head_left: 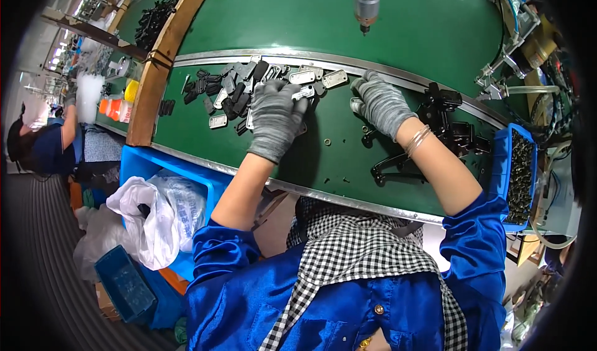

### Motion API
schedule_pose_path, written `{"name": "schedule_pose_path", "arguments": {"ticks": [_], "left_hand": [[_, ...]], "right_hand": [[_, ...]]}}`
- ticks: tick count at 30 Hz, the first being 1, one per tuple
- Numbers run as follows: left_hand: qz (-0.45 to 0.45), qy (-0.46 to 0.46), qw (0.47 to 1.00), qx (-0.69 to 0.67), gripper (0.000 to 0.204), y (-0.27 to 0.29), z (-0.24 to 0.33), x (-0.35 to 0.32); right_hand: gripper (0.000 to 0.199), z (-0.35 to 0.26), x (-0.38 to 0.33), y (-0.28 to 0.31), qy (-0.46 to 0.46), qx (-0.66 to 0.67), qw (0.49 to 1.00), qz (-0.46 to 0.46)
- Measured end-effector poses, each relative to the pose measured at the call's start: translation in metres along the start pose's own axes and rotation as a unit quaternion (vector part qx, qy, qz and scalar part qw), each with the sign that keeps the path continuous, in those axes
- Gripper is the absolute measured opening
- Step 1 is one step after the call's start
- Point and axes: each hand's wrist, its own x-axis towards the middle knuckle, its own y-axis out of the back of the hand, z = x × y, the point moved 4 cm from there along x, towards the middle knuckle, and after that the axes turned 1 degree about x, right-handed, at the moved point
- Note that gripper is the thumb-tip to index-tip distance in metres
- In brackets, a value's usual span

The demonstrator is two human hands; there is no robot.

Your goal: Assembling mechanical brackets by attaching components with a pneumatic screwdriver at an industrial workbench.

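Left hand: the person's left hand (272,119), in a grey knitted glove, lies palm down over the near right part of a heap of small parts (231,107), its fingers pointing away from the body and bent at the knuckles.
Left grip: half curled, with the thumb side against a small silver plate (304,93); whether the plate is pinched or only touched cannot be told.
Left forearm: bare below a pushed-up blue sleeve (224,248), rising steeply and leaning a little right toward the wrist.
Right hand: the right hand (384,105), gloved alike, is over the green table (348,170) near the metal rail (286,56), well apart from the left, the back of the hand upward.
Right grip: fingers bent inward, tips toward the left; the palm is hidden, so whether it holds anything cannot be told.
Right forearm: slants up and left from the elbow, with thin bangles (418,139) at the wrist.
Heap: black and silver pieces lie loosely on the table around the left hand; a silver rectangular plate (334,78) lies at its right edge, between the hands.
Black assemblies: jointed black parts (444,117) rest right of the right hand, just beside its wrist.
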Motion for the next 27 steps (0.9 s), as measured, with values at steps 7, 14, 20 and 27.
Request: {"name": "schedule_pose_path", "arguments": {"ticks": [7, 14, 20, 27], "left_hand": [[-0.09, -0.062, 0.992, 0.059, 0.042, -0.016, 0.03, 0.047], [-0.183, -0.183, 0.952, 0.163, 0.032, -0.011, 0.051, 0.062], [-0.126, -0.09, 0.979, 0.134, 0.027, -0.021, 0.022, 0.077], [-0.035, 0.19, 0.731, -0.655, 0.02, -0.014, 0.001, 0.042]], "right_hand": [[0.03, 0.006, -0.003, 0.003, -0.039, -0.056, 0.997, -0.034], [0.034, 0.013, -0.004, 0.013, -0.056, -0.029, 0.997, -0.041], [0.036, 0.014, -0.014, 0.014, -0.014, -0.047, 0.996, -0.069], [0.031, 0.012, -0.013, 0.038, -0.066, 0.233, 0.97, -0.012]]}}
